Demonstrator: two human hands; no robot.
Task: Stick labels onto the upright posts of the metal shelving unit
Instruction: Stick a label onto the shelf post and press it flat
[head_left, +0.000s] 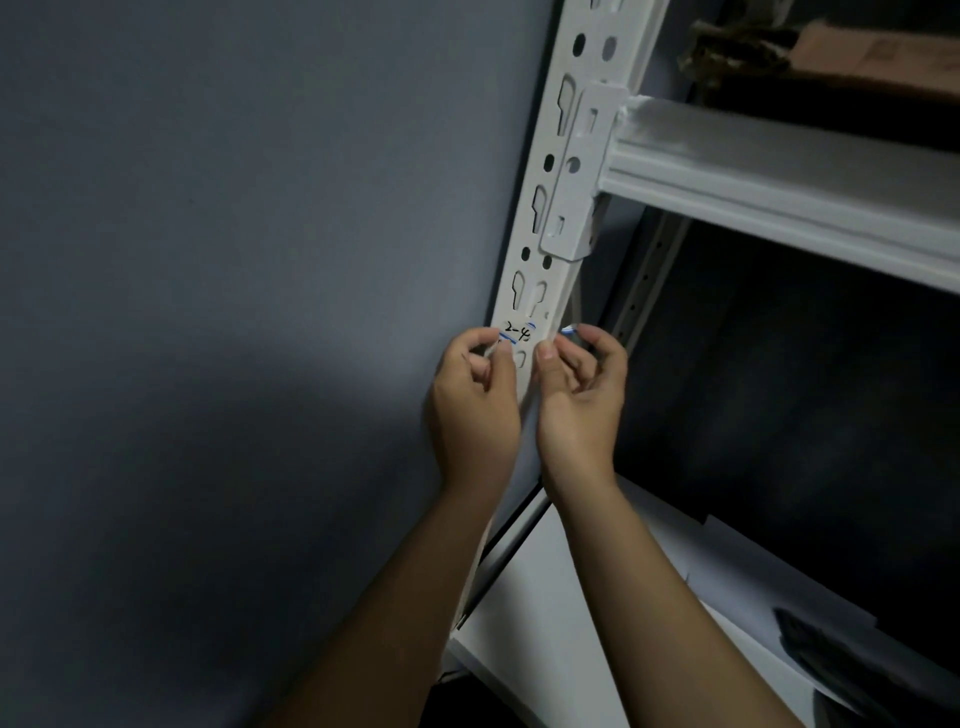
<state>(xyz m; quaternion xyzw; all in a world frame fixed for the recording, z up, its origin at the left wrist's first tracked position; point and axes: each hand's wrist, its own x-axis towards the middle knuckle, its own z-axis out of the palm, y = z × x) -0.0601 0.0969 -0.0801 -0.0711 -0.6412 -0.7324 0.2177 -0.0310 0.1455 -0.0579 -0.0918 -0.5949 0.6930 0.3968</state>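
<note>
Label (519, 333) marked "2-4" lies across white post (550, 208), centre of frame. Left hand (475, 400) pinches left end, right hand (582, 395) pinches right end. Advice: keep taut and level, wrap ends round post edges, thumbs smooth outward from middle.

One label (519, 332) marked 2-4, one white upright post (558, 171), one horizontal beam (779, 182), two hands, left hand (472, 400), right hand (584, 395), one cardboard box (878, 57) far right.
</note>
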